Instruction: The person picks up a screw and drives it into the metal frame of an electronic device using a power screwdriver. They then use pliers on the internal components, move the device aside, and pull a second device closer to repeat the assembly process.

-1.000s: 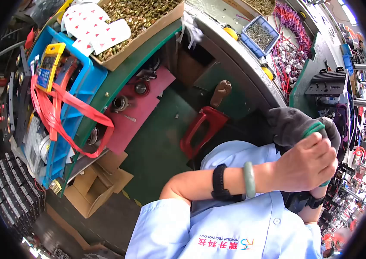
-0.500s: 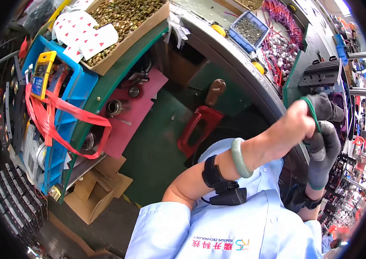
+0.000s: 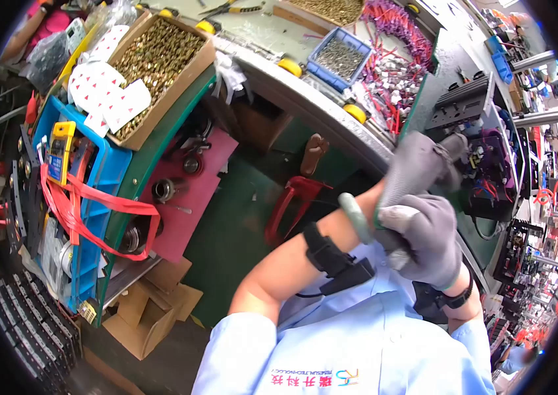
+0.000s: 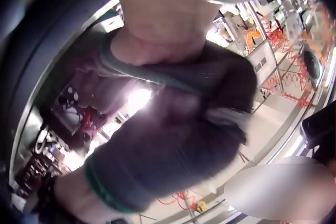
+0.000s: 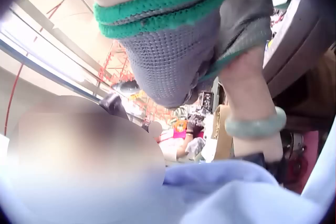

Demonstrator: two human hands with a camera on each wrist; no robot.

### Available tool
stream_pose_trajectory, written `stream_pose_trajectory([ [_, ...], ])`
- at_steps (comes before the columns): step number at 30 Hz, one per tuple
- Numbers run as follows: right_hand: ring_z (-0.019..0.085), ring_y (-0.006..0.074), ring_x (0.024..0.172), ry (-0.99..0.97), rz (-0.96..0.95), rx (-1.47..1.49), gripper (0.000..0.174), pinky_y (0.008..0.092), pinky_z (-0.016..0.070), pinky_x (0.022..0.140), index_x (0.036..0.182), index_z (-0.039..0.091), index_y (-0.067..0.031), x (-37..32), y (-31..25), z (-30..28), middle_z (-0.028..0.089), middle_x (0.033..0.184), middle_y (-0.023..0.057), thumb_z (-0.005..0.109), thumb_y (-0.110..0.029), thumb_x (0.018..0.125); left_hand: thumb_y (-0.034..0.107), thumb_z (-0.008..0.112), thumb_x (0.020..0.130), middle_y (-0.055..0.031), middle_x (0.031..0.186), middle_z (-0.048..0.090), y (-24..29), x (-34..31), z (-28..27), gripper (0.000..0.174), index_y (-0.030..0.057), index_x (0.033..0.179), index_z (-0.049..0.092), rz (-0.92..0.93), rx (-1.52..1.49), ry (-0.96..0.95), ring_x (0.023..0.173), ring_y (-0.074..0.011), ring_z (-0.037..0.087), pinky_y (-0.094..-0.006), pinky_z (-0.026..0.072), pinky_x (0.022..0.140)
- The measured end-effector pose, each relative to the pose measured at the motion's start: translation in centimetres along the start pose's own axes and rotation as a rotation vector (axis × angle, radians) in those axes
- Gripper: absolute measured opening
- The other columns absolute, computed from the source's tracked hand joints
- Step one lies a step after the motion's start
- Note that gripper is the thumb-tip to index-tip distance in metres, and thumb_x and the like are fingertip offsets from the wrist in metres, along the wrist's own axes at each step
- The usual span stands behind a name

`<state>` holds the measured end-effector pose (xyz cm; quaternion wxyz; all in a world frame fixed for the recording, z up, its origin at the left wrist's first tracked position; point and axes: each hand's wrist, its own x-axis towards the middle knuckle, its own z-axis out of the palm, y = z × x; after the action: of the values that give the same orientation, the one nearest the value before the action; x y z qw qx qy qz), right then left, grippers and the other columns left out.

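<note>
My left hand (image 3: 420,168) is inside a grey knitted work glove (image 5: 244,37), its fingers pointing away toward the bench and blurred. The green-edged cuff of that glove sits at the wrist, just beyond a jade bracelet (image 3: 356,218). My right hand (image 3: 429,240), in a matching grey glove, pinches the cuff between thumb and fingers. In the left wrist view the right-hand glove (image 4: 163,155) crosses under the left wrist. A black camera strap (image 3: 323,250) is round the left forearm.
A black metal housing (image 3: 460,105) with wiring stands beyond the hands. Along the bench lie a blue bin (image 3: 340,58) of small metal parts and red-and-white wire connectors (image 3: 394,85). At left are a cardboard box (image 3: 160,72) of brass parts and a blue crate (image 3: 94,217); a red stool (image 3: 285,207) stands below.
The left hand has gone from bare to gloved, pushing into the glove. The right hand has come nearer the body and pulls at the cuff. The head view has shifted right.
</note>
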<state>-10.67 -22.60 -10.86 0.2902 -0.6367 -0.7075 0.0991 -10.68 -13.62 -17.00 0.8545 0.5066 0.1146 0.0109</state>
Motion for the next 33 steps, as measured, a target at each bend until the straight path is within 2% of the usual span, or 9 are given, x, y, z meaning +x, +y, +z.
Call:
stream_pose_trajectory([
  [6, 0.059, 0.0319, 0.063, 0.015, 0.066, 0.145, 0.036, 0.0393, 0.0457, 0.054, 0.098, 0.061, -0.0094, 1.1, 1.1, 0.7, 0.059, 0.075, 0.0089, 0.069, -0.006, 0.063, 0.071, 0.026, 0.089, -0.0155, 0.091, 0.066, 1.4, -1.6, -3.4, 0.088, -0.0073, 0.099, 0.065, 0.043, -0.331, -0.408, 0.088, -0.0239, 0.064, -0.0335, 0.0489, 0.089],
  [7, 0.060, 0.0324, 0.065, 0.091, 0.084, 0.240, 0.031, 0.0398, 0.0465, 0.055, 0.098, 0.061, -0.0089, 0.7, 1.6, 1.2, 0.060, 0.078, 0.0087, 0.070, -0.004, 0.069, 0.088, 0.001, 0.074, -0.0197, 0.107, 0.060, 1.3, -1.8, -4.4, 0.119, -0.0079, 0.131, 0.043, -0.019, -0.333, -0.502, 0.095, -0.0211, 0.057, -0.0313, 0.0458, 0.087],
  [11, 0.062, 0.0344, 0.075, 0.139, 0.090, 0.419, 0.031, 0.0406, 0.0500, 0.065, 0.098, 0.060, -0.0074, 0.4, 1.6, 2.2, 0.062, 0.083, 0.0112, 0.071, -0.003, 0.069, 0.092, 0.030, 0.068, -0.0244, 0.143, 0.036, 0.8, -2.6, -4.4, 0.118, 0.0035, 0.147, 0.025, -0.003, -0.780, -0.520, 0.120, -0.0408, 0.046, -0.0492, 0.0350, 0.104],
  [22, 0.059, 0.0273, 0.064, 0.074, 0.221, 0.773, 0.017, 0.0333, 0.0493, 0.062, 0.097, 0.057, -0.0015, -1.0, -0.2, 4.1, 0.060, 0.078, 0.0153, 0.063, -0.003, 0.081, 0.042, 0.043, 0.098, -0.0101, 0.145, 0.038, 0.8, -2.3, -4.9, 0.057, 0.0065, 0.143, 0.034, 0.428, -0.595, 0.008, 0.133, -0.0212, 0.036, -0.0388, 0.0250, 0.115],
  [25, 0.060, 0.0279, 0.065, 0.151, 0.171, 0.792, 0.019, 0.0337, 0.0496, 0.062, 0.098, 0.057, -0.0017, -1.1, -1.0, 4.3, 0.060, 0.079, 0.0152, 0.064, -0.003, 0.081, 0.049, 0.043, 0.097, -0.0088, 0.146, 0.038, -0.3, -0.2, -7.4, 0.063, 0.0083, 0.143, 0.034, 0.451, -0.993, -0.733, 0.134, -0.0198, 0.036, -0.0392, 0.0258, 0.114],
  [28, 0.062, 0.0293, 0.068, 0.120, 0.167, 0.827, 0.019, 0.0345, 0.0503, 0.064, 0.097, 0.057, -0.0017, -0.6, -1.5, 4.5, 0.061, 0.079, 0.0152, 0.065, -0.003, 0.080, 0.059, 0.038, 0.094, -0.0141, 0.127, 0.054, 4.5, -2.9, 0.3, 0.066, 0.0058, 0.130, 0.051, 0.468, -0.801, 0.115, 0.119, -0.0209, 0.050, -0.0419, 0.0373, 0.100],
  [31, 0.062, 0.0314, 0.070, 0.063, 0.165, 0.874, 0.019, 0.0352, 0.0506, 0.066, 0.097, 0.057, -0.0019, -0.4, -1.5, 4.4, 0.061, 0.079, 0.0154, 0.065, -0.006, 0.081, 0.054, 0.036, 0.097, -0.0172, 0.120, 0.057, 2.8, -3.4, -2.8, 0.060, 0.0042, 0.121, 0.058, 0.522, -0.068, 0.085, 0.111, -0.0222, 0.055, -0.0396, 0.0419, 0.094],
  [32, 0.062, 0.0331, 0.071, 0.096, 0.142, 0.847, 0.018, 0.0360, 0.0505, 0.065, 0.096, 0.057, -0.0019, -0.4, -1.4, 4.7, 0.061, 0.079, 0.0161, 0.065, -0.006, 0.081, 0.051, 0.032, 0.099, -0.0186, 0.120, 0.056, -0.3, -1.2, -9.8, 0.059, 0.0013, 0.118, 0.058, 0.556, -0.263, -0.536, 0.108, -0.0233, 0.057, -0.0361, 0.0454, 0.088],
  [33, 0.061, 0.0348, 0.071, 0.128, 0.121, 0.819, 0.017, 0.0368, 0.0504, 0.065, 0.095, 0.057, -0.0018, -0.5, -1.3, 5.0, 0.061, 0.078, 0.0169, 0.065, -0.007, 0.081, 0.051, 0.032, 0.099, -0.0186, 0.120, 0.056, 0.6, -1.9, -8.4, 0.059, 0.0013, 0.118, 0.058, 0.548, -0.263, -0.531, 0.108, -0.0233, 0.057, -0.0361, 0.0454, 0.088],
])
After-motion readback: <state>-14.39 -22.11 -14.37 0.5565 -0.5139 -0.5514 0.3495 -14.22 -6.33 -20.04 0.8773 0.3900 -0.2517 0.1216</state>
